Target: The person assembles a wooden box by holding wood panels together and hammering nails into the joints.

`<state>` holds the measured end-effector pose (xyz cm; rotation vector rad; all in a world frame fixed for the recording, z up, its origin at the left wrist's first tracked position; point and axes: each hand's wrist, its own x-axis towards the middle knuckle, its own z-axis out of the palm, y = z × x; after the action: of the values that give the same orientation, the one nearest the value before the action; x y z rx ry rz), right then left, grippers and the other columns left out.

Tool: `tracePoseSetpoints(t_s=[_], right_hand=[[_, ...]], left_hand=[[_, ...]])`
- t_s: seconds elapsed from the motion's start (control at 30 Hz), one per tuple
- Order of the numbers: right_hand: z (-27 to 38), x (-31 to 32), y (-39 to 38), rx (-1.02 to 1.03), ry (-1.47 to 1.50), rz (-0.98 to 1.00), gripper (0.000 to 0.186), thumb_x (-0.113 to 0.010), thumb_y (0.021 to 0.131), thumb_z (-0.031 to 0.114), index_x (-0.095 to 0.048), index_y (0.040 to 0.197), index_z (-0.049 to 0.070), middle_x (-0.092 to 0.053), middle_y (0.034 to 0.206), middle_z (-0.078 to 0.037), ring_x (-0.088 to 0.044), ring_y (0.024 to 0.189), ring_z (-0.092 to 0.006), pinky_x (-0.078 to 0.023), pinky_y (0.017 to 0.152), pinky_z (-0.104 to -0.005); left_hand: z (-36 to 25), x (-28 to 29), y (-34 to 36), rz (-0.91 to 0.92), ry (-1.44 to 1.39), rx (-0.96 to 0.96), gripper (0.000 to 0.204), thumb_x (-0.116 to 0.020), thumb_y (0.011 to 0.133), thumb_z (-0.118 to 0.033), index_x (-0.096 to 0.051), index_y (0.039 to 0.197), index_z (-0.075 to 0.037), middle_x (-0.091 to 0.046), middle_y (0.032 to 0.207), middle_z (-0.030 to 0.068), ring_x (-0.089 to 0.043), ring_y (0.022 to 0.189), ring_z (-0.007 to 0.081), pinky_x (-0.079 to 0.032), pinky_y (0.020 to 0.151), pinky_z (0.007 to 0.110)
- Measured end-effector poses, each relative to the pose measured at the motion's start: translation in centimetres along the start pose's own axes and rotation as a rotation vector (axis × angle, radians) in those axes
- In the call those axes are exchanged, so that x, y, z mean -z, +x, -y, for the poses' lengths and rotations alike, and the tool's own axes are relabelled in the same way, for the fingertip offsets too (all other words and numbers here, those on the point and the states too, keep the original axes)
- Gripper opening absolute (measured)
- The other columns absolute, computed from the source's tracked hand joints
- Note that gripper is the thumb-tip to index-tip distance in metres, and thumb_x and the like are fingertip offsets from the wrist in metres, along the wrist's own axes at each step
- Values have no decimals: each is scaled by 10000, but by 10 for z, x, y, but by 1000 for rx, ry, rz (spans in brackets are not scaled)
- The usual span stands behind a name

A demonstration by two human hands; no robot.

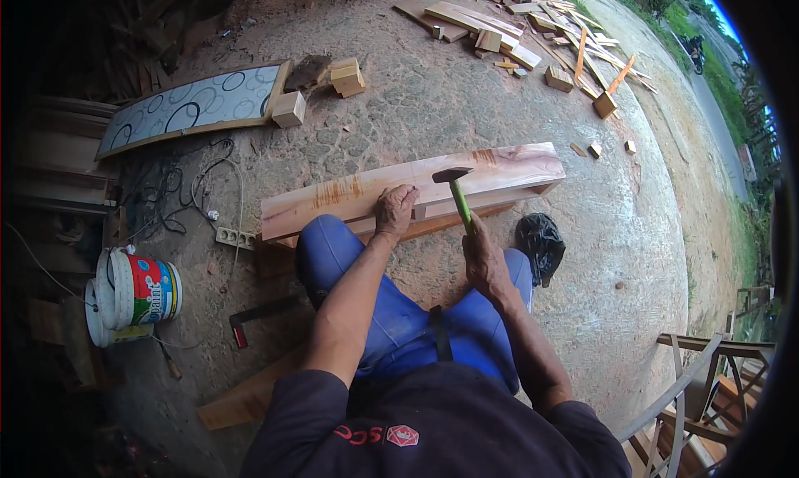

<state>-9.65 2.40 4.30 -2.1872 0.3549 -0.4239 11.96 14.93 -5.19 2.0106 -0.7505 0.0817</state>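
A long pale wooden box-like piece [306, 197] lies across the ground before my knees, with orange-brown streaks on its top board. My left hand [396, 208] rests on that board just left of centre, fingers closed on something too small to make out, possibly hidden by them. My right hand [481, 253] grips the green handle of a hammer [454, 177], whose dark head is held over the board, a little right of my left hand.
A patterned panel [187, 108], loose blocks [348, 77] and an offcut pile [533, 41] lie beyond. Left are cords, a power strip [235, 237], paint buckets [137, 287] and a black square [250, 321]. A black bag [539, 245] sits right; metal framework [716, 353] stands lower right.
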Motion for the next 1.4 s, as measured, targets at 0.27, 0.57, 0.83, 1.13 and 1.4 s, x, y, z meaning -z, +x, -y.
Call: tracePoseSetpoints(t_s=[0.27,0.57,0.83,1.13,1.4], right_hand=[[-8,-6,7,-23,-33,74,573,-550,988,83,-338,1520,109,-633,1153,-325,-618,977,-536,-502,772,-586],[-2,-7,16,-14,-128,183,671,-515,992,102,-215,1590,157,-658,1039,-293,-637,875,-501,-500,711,-577],[18,2,16,189,-247,140,742,-522,961,72,-176,1608,182,-624,822,-252,-629,711,-437,-496,632,-539],[27,17,25,116,-310,179,752,-524,943,48,-194,1606,177,-615,758,-217,-636,691,-414,-500,613,-538],[-11,-6,18,5,-396,280,745,-513,938,57,-210,1604,199,-626,737,-251,-648,671,-435,-496,613,-553]], left_hand=[[-1,5,4,-3,44,-44,232,-646,963,-263,-653,860,-55,-686,817,140,-615,806,360,-483,729,443],[5,1,1,-11,119,-97,188,-640,961,-233,-676,894,-61,-690,855,137,-619,823,366,-475,770,454],[0,0,-4,-28,191,-133,150,-645,943,-225,-716,969,-95,-707,877,104,-633,856,327,-488,796,436],[-4,-2,-4,-6,168,-137,170,-656,932,-212,-728,975,-64,-730,946,112,-643,916,322,-493,837,428],[9,-9,-4,-14,105,-139,161,-662,917,-220,-733,982,-90,-734,973,101,-638,916,317,-493,847,427]])
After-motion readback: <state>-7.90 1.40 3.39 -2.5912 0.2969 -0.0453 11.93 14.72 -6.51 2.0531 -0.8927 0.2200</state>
